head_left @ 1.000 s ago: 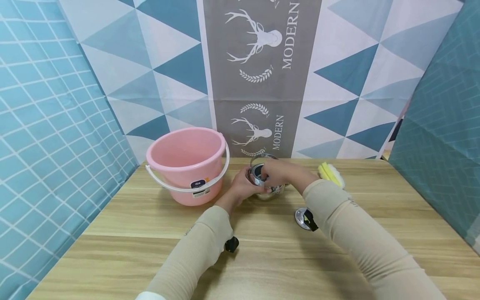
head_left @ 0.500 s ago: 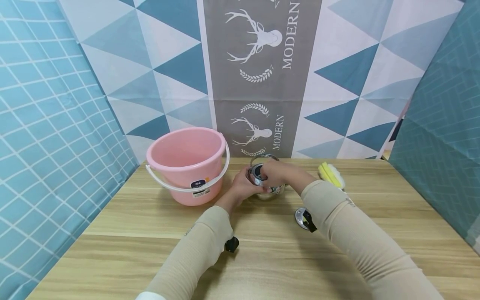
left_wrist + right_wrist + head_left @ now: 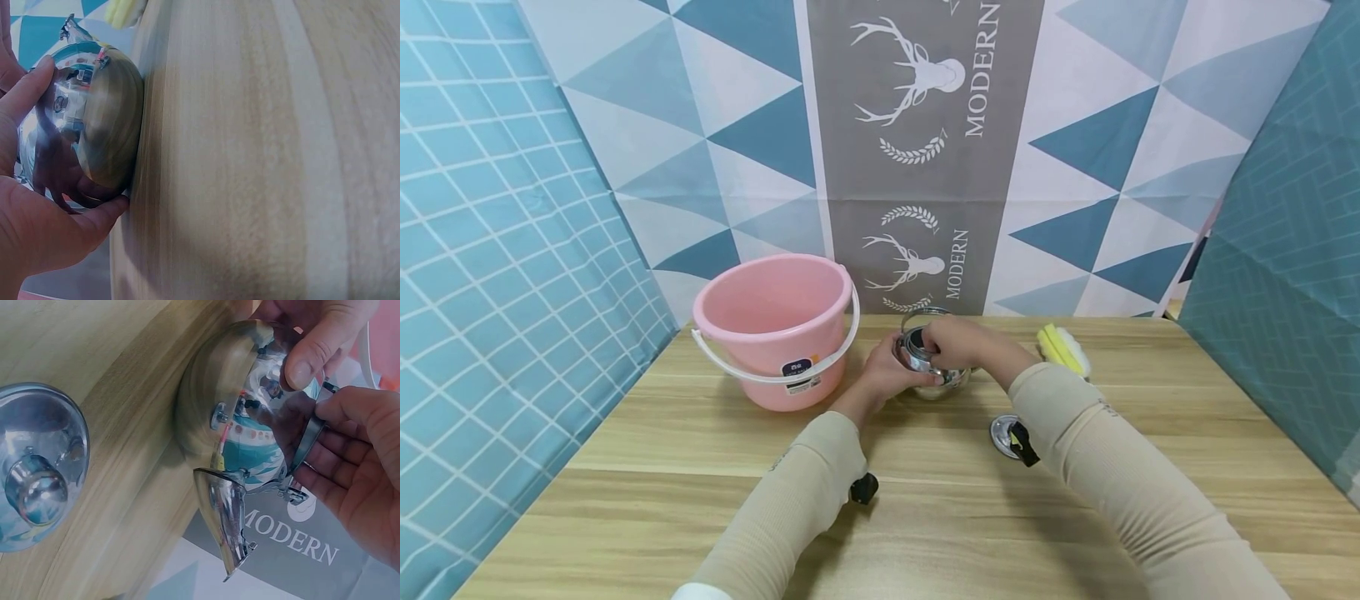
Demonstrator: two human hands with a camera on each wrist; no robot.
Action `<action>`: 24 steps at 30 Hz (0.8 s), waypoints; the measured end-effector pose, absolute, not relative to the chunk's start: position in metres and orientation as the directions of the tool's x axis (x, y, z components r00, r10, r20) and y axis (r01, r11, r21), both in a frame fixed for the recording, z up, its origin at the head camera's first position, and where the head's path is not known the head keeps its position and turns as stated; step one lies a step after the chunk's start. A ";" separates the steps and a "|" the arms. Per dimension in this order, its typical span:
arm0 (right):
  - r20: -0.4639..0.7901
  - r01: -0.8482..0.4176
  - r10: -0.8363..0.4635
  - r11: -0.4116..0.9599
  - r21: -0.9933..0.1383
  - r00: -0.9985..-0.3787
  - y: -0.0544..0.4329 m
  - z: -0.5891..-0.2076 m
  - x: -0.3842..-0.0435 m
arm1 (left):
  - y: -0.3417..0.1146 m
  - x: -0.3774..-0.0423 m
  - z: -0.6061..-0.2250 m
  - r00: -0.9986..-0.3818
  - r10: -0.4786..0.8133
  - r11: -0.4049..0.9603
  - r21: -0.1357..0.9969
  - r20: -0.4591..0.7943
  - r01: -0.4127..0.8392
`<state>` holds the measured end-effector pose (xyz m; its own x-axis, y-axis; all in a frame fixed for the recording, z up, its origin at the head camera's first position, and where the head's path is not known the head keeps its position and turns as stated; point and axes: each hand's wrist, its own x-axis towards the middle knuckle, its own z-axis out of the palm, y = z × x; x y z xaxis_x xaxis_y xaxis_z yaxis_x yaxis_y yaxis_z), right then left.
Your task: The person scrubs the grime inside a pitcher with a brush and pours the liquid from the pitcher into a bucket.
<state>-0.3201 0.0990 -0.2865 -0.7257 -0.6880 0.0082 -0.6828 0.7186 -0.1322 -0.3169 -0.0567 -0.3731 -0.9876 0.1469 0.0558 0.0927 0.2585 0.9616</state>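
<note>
Head view, and clasping the shiny metal kettle [image 3: 103, 131] low on the counter [image 3: 925, 542], left hand [image 3: 889, 375] spread wide round its body. Bending the fingers of the right hand [image 3: 958, 342] in at its top now, but can't tell whether pinching anything there. On the near right, close by, a round knobbed lid [image 3: 59, 425]! Over to the left, a pink bucket [image 3: 756, 362]; further right, a yellow-and-white sponge [image 3: 1063, 350].
</note>
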 end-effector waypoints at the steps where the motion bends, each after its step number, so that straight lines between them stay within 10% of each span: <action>1: 0.017 -0.685 -0.690 0.717 -0.129 -0.724 0.099 -0.287 -0.320 | -0.057 -0.317 -0.373 -0.988 0.146 0.265 0.960 0.056 0.094; 24: 0.191 -0.740 -0.720 0.670 -0.057 -0.667 0.104 -0.279 -0.311 | -0.056 -0.317 -0.374 -0.985 0.150 0.224 0.968 0.081 0.114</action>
<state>-0.3107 0.1042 -0.2788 -0.6667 -0.7205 0.1909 -0.7402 0.6700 -0.0567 -0.3167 -0.0562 -0.3739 -0.9854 0.1498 0.0812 0.1138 0.2241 0.9679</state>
